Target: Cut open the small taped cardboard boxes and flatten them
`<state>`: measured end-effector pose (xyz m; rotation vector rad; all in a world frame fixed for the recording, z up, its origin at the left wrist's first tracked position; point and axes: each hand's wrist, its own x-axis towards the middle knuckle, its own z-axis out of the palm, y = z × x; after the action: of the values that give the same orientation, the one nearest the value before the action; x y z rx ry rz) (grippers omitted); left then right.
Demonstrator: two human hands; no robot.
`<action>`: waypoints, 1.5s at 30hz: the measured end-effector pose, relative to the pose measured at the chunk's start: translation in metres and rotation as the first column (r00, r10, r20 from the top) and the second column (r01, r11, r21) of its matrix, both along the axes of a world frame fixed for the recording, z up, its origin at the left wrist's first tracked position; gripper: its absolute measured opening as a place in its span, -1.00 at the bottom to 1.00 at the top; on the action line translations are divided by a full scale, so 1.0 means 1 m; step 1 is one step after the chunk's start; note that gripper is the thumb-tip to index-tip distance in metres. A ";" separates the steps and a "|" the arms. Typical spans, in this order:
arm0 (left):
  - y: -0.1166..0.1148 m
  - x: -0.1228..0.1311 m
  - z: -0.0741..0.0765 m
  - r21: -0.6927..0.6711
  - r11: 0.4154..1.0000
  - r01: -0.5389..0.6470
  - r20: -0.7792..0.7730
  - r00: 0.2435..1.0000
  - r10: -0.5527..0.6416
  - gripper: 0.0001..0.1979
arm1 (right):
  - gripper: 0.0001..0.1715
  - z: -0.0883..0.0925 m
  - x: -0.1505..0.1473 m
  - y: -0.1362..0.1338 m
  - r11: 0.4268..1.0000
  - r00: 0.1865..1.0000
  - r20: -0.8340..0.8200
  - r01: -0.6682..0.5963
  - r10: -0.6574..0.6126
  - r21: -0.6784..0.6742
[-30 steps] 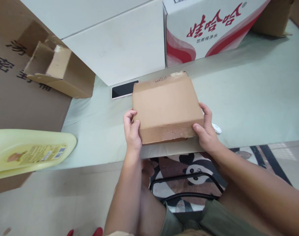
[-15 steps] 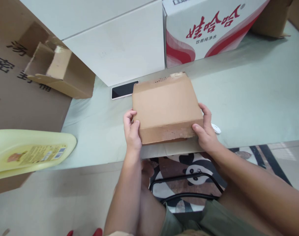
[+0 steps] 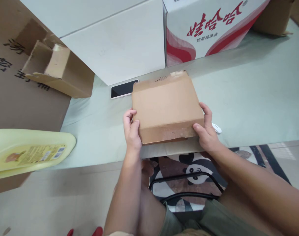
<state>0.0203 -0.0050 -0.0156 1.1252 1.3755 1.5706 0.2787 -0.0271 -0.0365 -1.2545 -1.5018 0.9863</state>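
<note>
Between my two hands is a flat brown cardboard box (image 3: 166, 101), its broad plain side turned up. My left hand (image 3: 132, 131) grips its near left corner, thumb and fingers on the edge. At the near right corner, my right hand (image 3: 206, 129) holds it with the thumb on the front side and the fingers along the right side. The box's far edge is torn and pale in one spot. Part of a phone (image 3: 123, 89) shows behind the box's left side. A small white object (image 3: 216, 128) lies just right of my right hand, partly hidden by it.
A pale green cloth (image 3: 250, 98) covers the table. At the back stand a white box (image 3: 120, 49) and a white-and-red carton (image 3: 208, 36). To the left are an open cardboard box (image 3: 73, 72), a large carton (image 3: 29, 105) and a yellow bottle (image 3: 33, 152). A panda mat (image 3: 186, 164) lies below.
The view has shifted very slightly. Both hands keep the same hold on the cardboard box, which has hardly moved.
</note>
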 end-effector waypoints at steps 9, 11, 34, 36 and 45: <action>0.000 0.000 0.000 0.012 1.000 0.003 -0.003 1.000 -0.003 -0.65 | -0.07 0.000 0.000 0.000 1.000 1.000 0.003 -0.003 0.003 0.016; 0.000 0.000 0.000 0.008 1.000 0.007 -0.022 1.000 -0.007 -0.65 | -0.07 -0.001 0.000 0.000 1.000 1.000 0.007 0.005 -0.005 0.015; 0.003 0.005 0.004 0.050 0.999 0.018 -0.069 0.998 -0.014 -0.68 | -0.25 -0.002 0.000 -0.002 0.998 0.996 0.055 0.066 -0.065 -0.018; 0.004 0.005 0.004 0.047 0.999 0.024 -0.073 0.997 -0.020 -0.68 | -0.26 -0.002 0.000 -0.001 0.997 0.996 0.058 0.066 -0.064 -0.031; 0.006 0.007 -0.001 0.049 0.999 0.016 -0.047 0.999 -0.013 -0.64 | -0.27 -0.006 0.002 0.000 0.997 0.995 0.060 0.079 -0.077 -0.022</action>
<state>0.0270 0.0005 -0.0166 1.2064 1.3627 1.5847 0.2808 -0.0267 -0.0425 -1.3598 -1.4783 0.9255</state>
